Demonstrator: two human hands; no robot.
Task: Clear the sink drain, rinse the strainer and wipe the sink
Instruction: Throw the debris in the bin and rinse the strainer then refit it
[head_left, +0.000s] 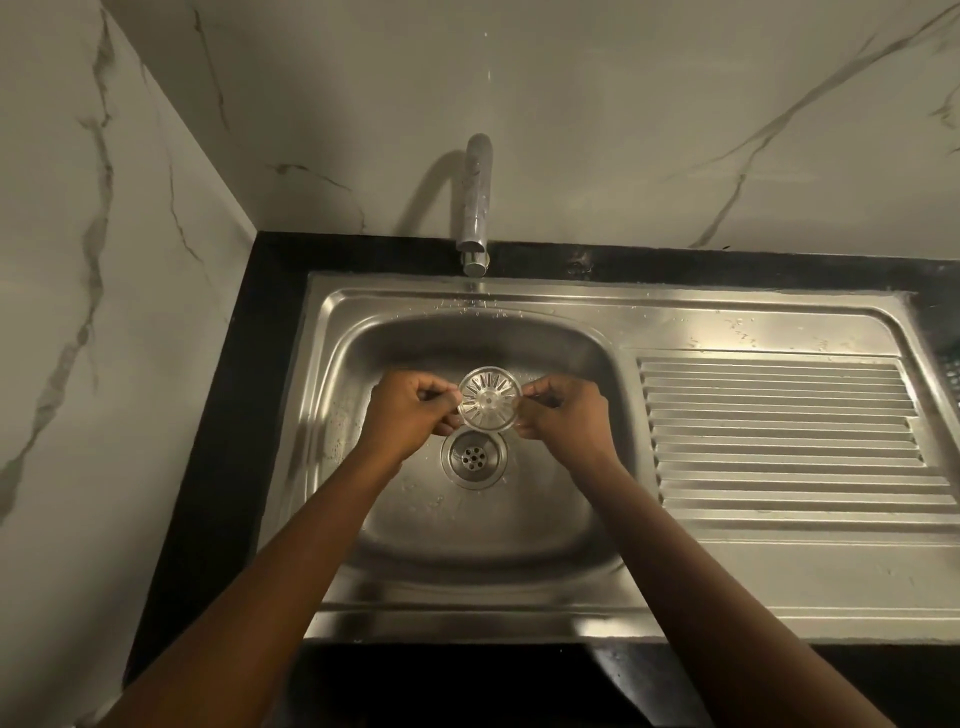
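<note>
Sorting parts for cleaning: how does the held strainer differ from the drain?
The strainer looks clear with radial slots; the drain is metal with round holes. The strainer is held up by the left hand and right hand; the drain sits in the sink floor. Both are round.

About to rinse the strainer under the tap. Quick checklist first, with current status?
1. Grip on strainer: ok, left hand and right hand pinch opposite edges.
2. Lifted clear of drain: ok, the drain lies uncovered below it.
3. Water running from tap: cannot tell.
4. Debris left on it: cannot tell, too small to judge.
5. Wiping cloth at hand: not ok, none in view.
</note>
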